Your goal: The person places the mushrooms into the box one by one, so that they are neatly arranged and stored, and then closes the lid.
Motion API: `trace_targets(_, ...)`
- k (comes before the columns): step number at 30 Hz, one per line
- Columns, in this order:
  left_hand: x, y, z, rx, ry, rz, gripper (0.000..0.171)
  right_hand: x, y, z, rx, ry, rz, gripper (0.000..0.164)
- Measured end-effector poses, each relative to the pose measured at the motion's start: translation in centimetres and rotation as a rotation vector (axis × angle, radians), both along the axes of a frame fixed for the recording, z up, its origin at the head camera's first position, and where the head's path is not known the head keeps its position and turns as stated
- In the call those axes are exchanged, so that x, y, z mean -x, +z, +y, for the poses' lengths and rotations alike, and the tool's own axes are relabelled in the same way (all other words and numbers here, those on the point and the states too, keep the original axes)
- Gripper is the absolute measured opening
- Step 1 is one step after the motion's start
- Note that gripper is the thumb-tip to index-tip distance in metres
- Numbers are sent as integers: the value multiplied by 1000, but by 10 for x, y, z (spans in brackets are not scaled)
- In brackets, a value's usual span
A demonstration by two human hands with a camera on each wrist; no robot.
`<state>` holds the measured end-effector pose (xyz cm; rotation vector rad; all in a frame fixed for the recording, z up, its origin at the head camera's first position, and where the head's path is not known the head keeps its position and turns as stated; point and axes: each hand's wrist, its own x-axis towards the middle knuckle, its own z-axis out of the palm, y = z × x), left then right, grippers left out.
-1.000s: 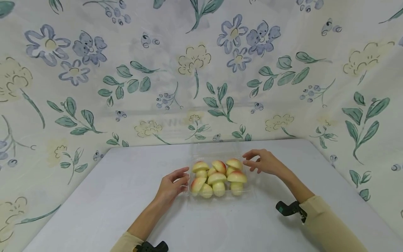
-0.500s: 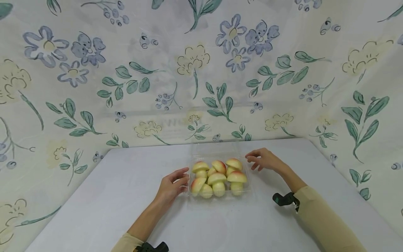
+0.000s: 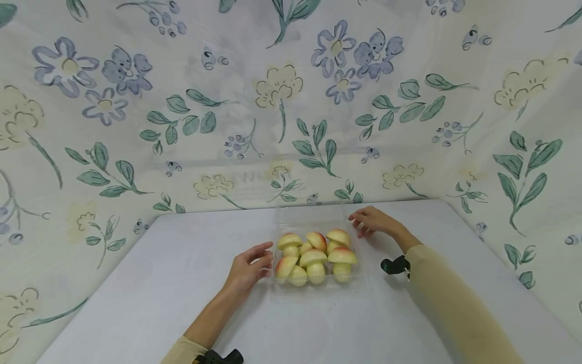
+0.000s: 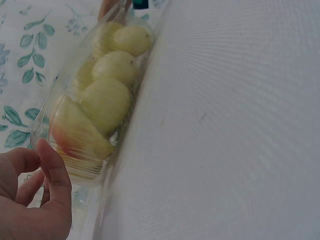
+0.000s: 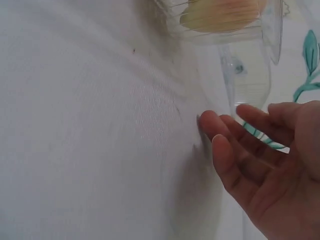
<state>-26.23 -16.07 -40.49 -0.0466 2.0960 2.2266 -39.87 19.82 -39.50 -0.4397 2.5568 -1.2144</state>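
A clear plastic clamshell box lies on the table with its lid folded back. Inside are several mushroom-shaped pieces, pale yellow-green with a red blush; I cannot tell what they are made of. My left hand rests at the box's left side, loosely bent. In the left wrist view its thumb meets the box's rim at a corner. Near the lid's right edge, my right hand hovers with relaxed fingers and holds nothing. The right wrist view shows its fingertips apart from the box wall.
The white table runs back to a floral cloth hung behind and at both sides. A black device is worn on the right wrist, another on the left.
My right hand has drawn away from the box's right side, then shifted back toward the lid's right edge. The left hand and the box have stayed in place.
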Motion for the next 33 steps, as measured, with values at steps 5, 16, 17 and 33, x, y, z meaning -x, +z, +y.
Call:
trace_targets(5,0,1,-1,-16,3,1,45,7,-2,-9,88,-62,-31,45)
trace_targets(16,1,0,-2,-11,-20,7,45,7,10,-20,79,-77,18,49)
trace_targets(17,2,0,-1,-13,-20,6,45,7,12,-19,81,-73,32,49)
trace_targets(33,-1,4,0,7,2,7,45,-5,37,-9,222,-53,124,38)
